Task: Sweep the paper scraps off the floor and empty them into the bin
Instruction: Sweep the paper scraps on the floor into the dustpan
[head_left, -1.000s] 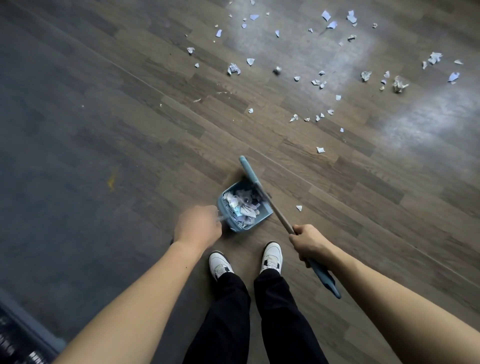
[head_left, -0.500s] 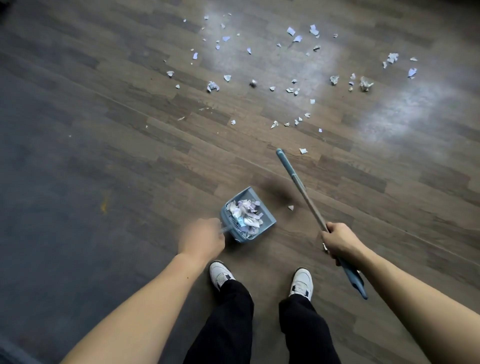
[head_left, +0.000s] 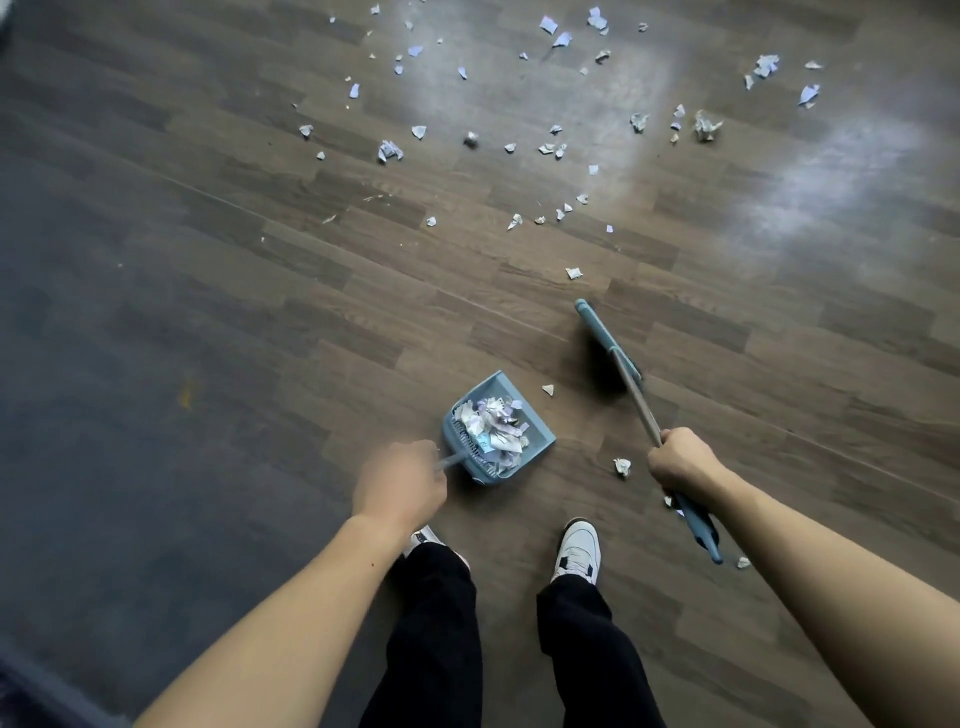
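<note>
Dustpan (head_left: 540, 442) of paper scraps (head_left: 493, 426) beside broom (head_left: 607, 340)

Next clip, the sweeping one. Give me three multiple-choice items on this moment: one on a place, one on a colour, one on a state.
1. Where is the head of the broom relative to the dustpan? A. Inside it. B. Under it. C. On the floor, apart from it, to its right.
2. What colour is the dustpan? A. Blue. B. Red. C. Yellow.
3. The dustpan is: A. Empty. B. Heaped with paper scraps. C. Upside down.
1 C, bare floor shows between them. 2 A, its walls are blue. 3 B, scraps pile inside it.
</note>
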